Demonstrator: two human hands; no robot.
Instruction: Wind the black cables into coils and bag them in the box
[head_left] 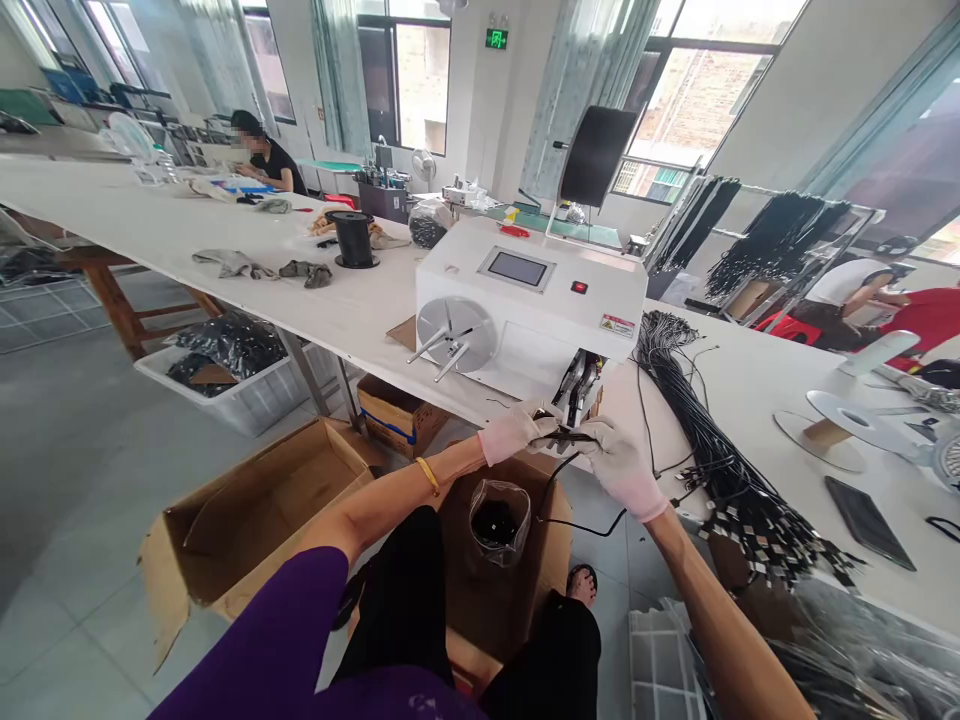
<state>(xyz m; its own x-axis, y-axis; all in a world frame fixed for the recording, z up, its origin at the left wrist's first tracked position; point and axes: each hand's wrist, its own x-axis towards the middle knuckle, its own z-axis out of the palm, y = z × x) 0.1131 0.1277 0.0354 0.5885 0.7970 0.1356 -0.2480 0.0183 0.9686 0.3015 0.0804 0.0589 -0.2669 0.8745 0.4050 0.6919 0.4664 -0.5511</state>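
Both hands wear pale gloves with pink cuffs. My left hand (pixel 516 434) is closed on one side of a coiled black cable (pixel 564 437), and my right hand (pixel 619 464) pinches its other side. The bundle lies just under the metal tying head (pixel 576 388) of a white winding machine (pixel 469 258); whether it touches the head I cannot tell. A loose cable end (pixel 592 531) dangles below my hands. To the left of the head is the machine's round winding disc (pixel 456 336) with two pegs. Fingers hide much of the coil.
A heap of black cables (pixel 694 415) with plugs lies right of the machine, near a phone (pixel 870 522) and a white reel (pixel 851 415). Between my knees stands a cardboard box (pixel 551 575) holding a plastic bag (pixel 501 505). Another open box (pixel 255 500) is left. A co-worker (pixel 270 160) sits far left.
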